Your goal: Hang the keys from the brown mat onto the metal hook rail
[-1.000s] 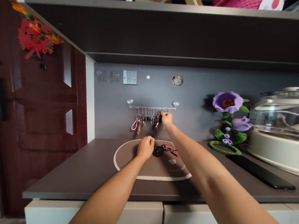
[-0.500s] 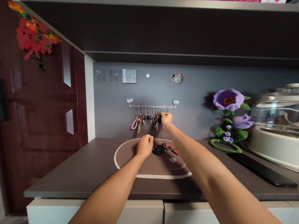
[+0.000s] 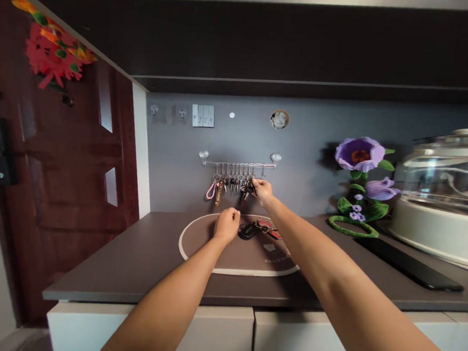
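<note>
A clear hook rail (image 3: pixel 239 164) is fixed to the grey wall, with several key rings (image 3: pixel 233 185) hanging from it. My right hand (image 3: pixel 262 191) is closed in a pinch on keys (image 3: pixel 247 190) at the right part of the row. Lower down, my left hand (image 3: pixel 227 223) is closed above the brown mat (image 3: pixel 228 260); what it holds, if anything, is hidden. Beside it on the mat lie a black key fob (image 3: pixel 248 231) and a red key holder (image 3: pixel 269 229). A pink loop (image 3: pixel 210 190) hangs at the left end of the row.
A black phone-like slab (image 3: pixel 410 264) lies on the counter at the right. Behind it stand a purple flower ornament (image 3: pixel 359 154) and a white appliance with a clear lid (image 3: pixel 434 224). A dark shelf (image 3: pixel 243 42) overhangs the counter. At the left is a red-brown door (image 3: pixel 72 196).
The view has tilted down slightly. My right hand has shifted a little to the right and down at the rail, and the keys by its fingers have moved slightly. My left hand has hardly moved.
</note>
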Demonstrator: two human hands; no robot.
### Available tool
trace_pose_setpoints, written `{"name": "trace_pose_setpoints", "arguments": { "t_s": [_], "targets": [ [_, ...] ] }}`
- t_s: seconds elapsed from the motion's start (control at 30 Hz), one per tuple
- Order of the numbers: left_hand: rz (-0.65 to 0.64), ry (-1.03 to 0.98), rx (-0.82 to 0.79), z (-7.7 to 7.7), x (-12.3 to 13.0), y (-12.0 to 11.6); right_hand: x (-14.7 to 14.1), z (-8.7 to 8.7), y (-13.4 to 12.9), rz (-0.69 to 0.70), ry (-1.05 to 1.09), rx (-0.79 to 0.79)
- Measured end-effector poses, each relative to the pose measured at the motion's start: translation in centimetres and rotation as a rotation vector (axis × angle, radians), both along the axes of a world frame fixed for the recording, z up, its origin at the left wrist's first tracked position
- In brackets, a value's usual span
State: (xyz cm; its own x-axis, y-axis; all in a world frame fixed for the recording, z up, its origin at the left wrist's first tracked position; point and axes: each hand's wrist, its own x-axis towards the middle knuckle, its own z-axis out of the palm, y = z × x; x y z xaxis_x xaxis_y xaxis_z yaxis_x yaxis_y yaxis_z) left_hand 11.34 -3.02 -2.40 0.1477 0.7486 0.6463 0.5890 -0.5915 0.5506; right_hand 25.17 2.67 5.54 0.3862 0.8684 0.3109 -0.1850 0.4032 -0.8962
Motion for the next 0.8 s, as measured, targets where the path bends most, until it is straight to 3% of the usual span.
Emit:
{"name": "trace_pose_setpoints", "arguments": {
  "t_s": [0.23,0.47,0.63,0.8],
  "targets": [
    [-0.048,-0.062,-0.012,-0.1,0.0,0.2,0.8,-0.6,-0.9,-0.006,-0.079,0.003],
    [-0.167,-0.098,-0.042,-0.3,0.1,0.0,1.3,-1.4,-4.2,-0.090,-0.235,-0.050],
    [-0.220,0.020,-0.055,-0.6,0.1,-0.6,1.3,-3.4,-6.6,-0.018,-0.332,-0.055],
    [-0.240,0.204,-0.040,-0.4,-0.2,-1.5,2.0,-5.9,-8.2,0.002,-0.579,-0.053]
  ]
}}
